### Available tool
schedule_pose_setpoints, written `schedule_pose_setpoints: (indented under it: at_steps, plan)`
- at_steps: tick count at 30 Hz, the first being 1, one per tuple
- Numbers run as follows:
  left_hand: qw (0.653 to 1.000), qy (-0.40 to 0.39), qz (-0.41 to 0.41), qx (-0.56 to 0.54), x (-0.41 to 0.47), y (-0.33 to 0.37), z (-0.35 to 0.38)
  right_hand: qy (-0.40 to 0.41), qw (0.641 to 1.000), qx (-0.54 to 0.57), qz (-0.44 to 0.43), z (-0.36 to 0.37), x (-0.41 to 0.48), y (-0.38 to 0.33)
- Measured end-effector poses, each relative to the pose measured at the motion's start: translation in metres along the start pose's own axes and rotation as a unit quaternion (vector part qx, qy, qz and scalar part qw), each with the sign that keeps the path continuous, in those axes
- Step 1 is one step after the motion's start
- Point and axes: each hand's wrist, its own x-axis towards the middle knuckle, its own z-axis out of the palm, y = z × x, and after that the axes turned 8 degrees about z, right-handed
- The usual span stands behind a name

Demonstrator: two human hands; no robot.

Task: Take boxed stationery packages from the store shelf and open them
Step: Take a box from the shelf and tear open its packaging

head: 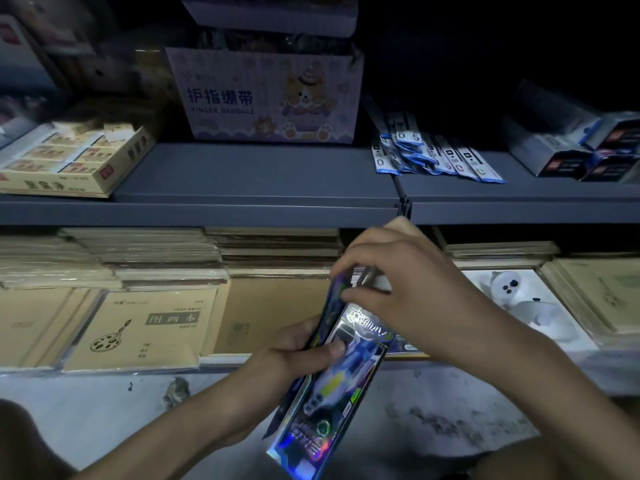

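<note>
Item: long holographic boxed package (341, 386), blue and silver, printed with a white-and-yellow toy-like figure. It is held in the air in front of the lower shelf and above the floor (104, 410), tilted, with its top end toward the shelves and its bottom corner near the lower frame edge.

Left hand (298, 344): grasps the package at mid-length from its left edge, thumb pressed across the front face.

Right hand (398, 282): fingers curled over the package's top end, pinching it there; whether the flap is lifted cannot be told.

Upper shelf (256, 174), grey, front lip running the width of the view:
- finger bandage carton (266, 98), set back, with bare board between it and the lip
- yellow eraser display box (69, 157), at left, its corner at the lip
- blue-and-white refill packets (426, 154), fanned just right of the carton, close to the shelf joint
- dark boxes (588, 150), far right

Lower shelf: stacks of kraft-covered books (173, 254) at the rear; a drawing book (138, 327) lies flat at the front edge; a white bear-print cover (519, 299) lies right of the hands
</note>
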Motion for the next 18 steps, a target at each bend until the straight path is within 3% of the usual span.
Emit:
schedule_pose_setpoints:
  at_steps: [3,7,15,18]
  plan:
    - [0.999,-0.010,-0.014,-0.027,-0.003,0.004,0.000,-0.015,0.997,0.065,0.026,-0.003,0.001,0.002]
    - [0.999,0.019,-0.003,-0.050,-0.003,0.009,0.004,0.029,0.995,0.077,0.054,0.001,0.002,0.004]
    - [0.997,0.068,0.002,-0.046,-0.008,0.019,0.014,0.046,0.996,0.073,0.019,0.006,0.005,0.001]
    - [0.996,0.083,-0.010,-0.040,-0.008,0.017,0.011,0.021,0.991,0.124,0.044,0.007,0.007,0.000]
